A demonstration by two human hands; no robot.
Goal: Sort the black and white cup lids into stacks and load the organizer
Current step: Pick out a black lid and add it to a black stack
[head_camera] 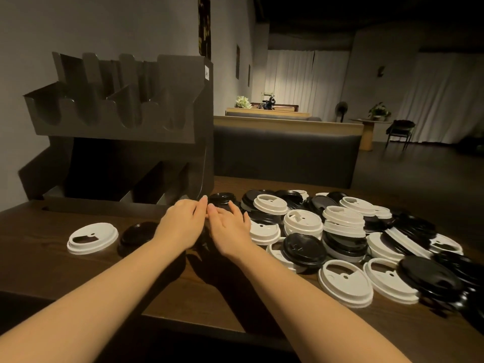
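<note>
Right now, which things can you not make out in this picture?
Head view only:
- What the left hand and right hand touch: their backs hide it.
- Lower compartments of the dark plastic organizer: in shadow.
- Black plastic cup lids at the right edge: cut off, dark, uncountable.

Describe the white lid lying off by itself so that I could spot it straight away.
Start at the dark organizer on the table's left. In front of it lies one white lid, left of both hands, beside a black lid. It is the only white one apart from the big pile.
</note>
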